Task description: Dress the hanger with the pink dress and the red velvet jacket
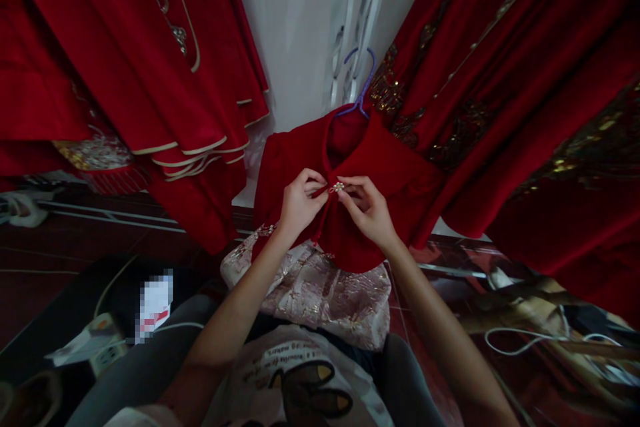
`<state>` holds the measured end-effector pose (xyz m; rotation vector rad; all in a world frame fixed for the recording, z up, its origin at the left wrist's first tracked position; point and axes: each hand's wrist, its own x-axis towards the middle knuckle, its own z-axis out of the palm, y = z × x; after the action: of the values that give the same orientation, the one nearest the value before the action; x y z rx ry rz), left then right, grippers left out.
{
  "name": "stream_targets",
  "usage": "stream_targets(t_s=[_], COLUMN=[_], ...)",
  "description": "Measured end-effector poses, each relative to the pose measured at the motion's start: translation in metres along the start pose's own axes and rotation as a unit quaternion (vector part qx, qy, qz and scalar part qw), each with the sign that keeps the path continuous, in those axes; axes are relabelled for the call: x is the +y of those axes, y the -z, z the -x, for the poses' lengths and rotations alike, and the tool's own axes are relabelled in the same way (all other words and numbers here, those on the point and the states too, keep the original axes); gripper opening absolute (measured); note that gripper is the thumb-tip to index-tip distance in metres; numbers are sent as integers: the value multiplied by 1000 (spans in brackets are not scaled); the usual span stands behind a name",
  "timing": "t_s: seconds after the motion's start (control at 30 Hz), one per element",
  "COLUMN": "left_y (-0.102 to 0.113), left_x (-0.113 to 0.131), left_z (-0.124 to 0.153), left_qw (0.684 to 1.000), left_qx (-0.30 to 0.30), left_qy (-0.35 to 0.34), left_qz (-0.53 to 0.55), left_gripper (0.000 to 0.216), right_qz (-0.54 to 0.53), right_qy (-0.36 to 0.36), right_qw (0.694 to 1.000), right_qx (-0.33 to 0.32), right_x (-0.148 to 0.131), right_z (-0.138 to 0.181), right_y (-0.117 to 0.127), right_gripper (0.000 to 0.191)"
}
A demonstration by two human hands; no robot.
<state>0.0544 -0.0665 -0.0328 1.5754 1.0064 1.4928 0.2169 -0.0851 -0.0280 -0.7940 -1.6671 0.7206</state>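
Note:
A short red jacket (395,173) hangs in front of me on a purple hanger (361,90). A pale pink embroidered skirt (320,293) shows below its hem. My left hand (299,203) pinches the left front edge of the jacket at chest height. My right hand (367,210) pinches the right front edge beside it. Between the fingertips of both hands sits a small gold clasp (339,187) on the jacket's front opening. Both hands are closed on the fabric at that clasp.
Red garments with gold trim (165,73) hang at the left, and red garments with gold embroidery (505,80) at the right. A white wall (300,33) lies behind. On the dark floor lie a white cable (530,337) and a power strip (103,347).

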Motion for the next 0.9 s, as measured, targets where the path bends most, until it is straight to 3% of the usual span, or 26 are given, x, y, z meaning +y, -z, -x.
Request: stream_targets(t_s=[0.3,0.5,0.73,0.9], left_y=[9,9,7,9], left_x=[4,11,2,9], left_z=[3,5,-3,-3], left_qw=[998,980,973,960], left_qx=[-8,-58,-82,-128], left_qy=[-63,-112,-124,-141], left_qz=[-28,-157,-175,-205], left_gripper=[15,12,5,8], right_qz=[-7,27,40,59], right_qy=[1,11,16,25], right_qw=[998,996,993,990], right_qx=[58,84,107,125], right_x=[9,8,10,6], right_z=[-2,-2,1,0], right_y=[-7,-8,-9,-8], right_gripper=[22,20,20,20])
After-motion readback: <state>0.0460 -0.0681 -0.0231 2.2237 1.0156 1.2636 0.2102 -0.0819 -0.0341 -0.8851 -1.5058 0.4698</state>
